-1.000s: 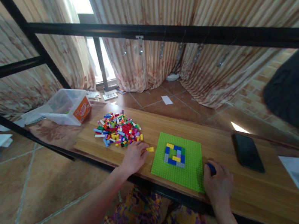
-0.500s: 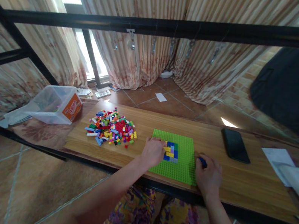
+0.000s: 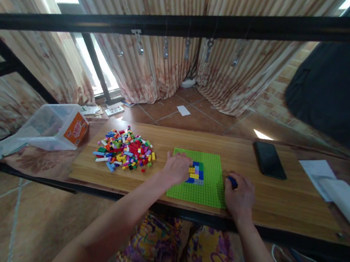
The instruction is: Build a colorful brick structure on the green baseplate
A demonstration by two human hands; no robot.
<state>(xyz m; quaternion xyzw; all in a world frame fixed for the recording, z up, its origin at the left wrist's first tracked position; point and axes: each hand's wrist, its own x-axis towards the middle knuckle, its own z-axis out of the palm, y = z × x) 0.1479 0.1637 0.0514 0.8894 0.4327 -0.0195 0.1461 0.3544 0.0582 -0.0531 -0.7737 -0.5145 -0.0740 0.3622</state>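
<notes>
The green baseplate [image 3: 209, 194] lies flat on the bench [image 3: 263, 204], between the loose brick heap [image 3: 125, 149] and the dark phone [image 3: 270, 159]. The left hand [image 3: 177, 168] bends over the left side of the coloured brick patch [image 3: 197, 176]; its fingertips are hidden, so I cannot tell whether they are apart or together. The right hand [image 3: 240, 196] is clamped on a dark blue piece [image 3: 232, 182] beside the right edge. Good seating calls for squaring edges with neighbours, pressing straight down and steadying the green baseplate against sliding.
</notes>
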